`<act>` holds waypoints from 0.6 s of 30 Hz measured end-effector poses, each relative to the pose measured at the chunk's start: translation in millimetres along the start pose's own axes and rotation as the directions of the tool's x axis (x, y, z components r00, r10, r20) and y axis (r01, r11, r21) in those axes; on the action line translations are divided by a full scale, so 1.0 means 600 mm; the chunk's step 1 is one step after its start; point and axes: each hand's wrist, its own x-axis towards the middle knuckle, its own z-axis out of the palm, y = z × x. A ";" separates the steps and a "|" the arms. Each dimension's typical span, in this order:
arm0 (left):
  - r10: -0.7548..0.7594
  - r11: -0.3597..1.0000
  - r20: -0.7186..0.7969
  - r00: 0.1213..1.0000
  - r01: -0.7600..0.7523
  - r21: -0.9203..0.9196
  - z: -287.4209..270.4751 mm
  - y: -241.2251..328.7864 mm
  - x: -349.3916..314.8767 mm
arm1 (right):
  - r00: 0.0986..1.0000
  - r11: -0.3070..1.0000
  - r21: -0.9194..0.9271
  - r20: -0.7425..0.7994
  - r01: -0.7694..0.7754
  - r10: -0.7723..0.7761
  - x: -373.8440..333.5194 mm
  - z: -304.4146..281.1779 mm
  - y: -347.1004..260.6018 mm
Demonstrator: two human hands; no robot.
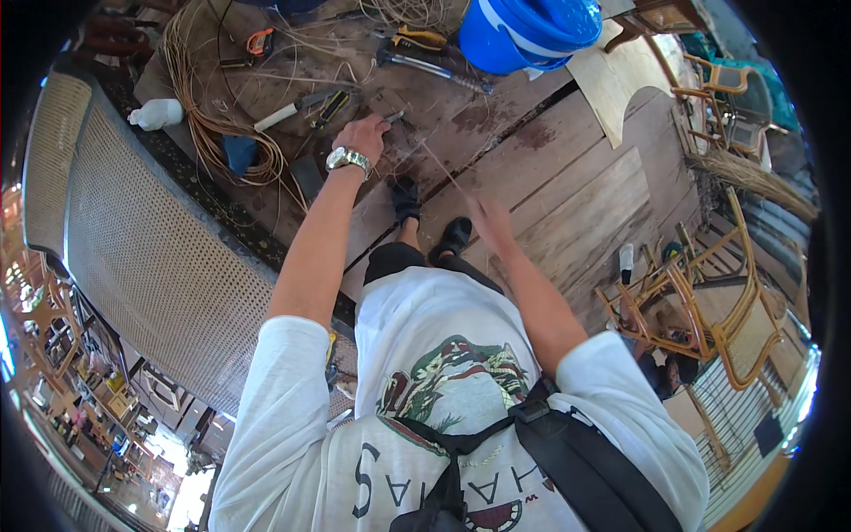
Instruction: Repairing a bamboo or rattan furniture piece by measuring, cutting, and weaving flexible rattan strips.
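My left hand [362, 140], with a metal watch on its wrist, is closed low over the wooden boards. A short grey blade-like piece [394, 116] sticks out of its fingers; the rest is hidden in the grip. To its right, my right hand [489, 220] is somewhat blurred, its fingers pinched on a thin cane strip [441, 168]. That strip slants up and left from the fingers toward the left hand. Close to the left hand lie dark-and-yellow pliers [331, 109] and a tool with a white handle [277, 117].
A coil of cane [191, 106] and a white bottle [157, 114] lie left. Woven cane furniture [160, 239] runs along my left side. A blue bucket [523, 40], a hammer [434, 69] and an orange tape measure [260, 42] are farther off. Chair frames [709, 301] stand right.
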 end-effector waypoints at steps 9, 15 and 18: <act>0.028 0.999 -0.022 0.999 -0.027 0.022 0.001 0.014 -0.006 | 0.983 0.996 -0.069 0.175 -0.053 0.065 0.013 0.013 0.108; 0.003 1.000 0.004 1.000 -0.003 -0.002 0.003 0.003 0.001 | 0.935 0.791 0.560 0.353 -0.246 0.040 0.159 -0.056 -0.178; 0.008 1.000 -0.004 1.000 -0.008 -0.005 -0.002 0.006 -0.002 | 0.998 0.957 0.287 0.038 0.042 -0.056 0.189 -0.024 -0.179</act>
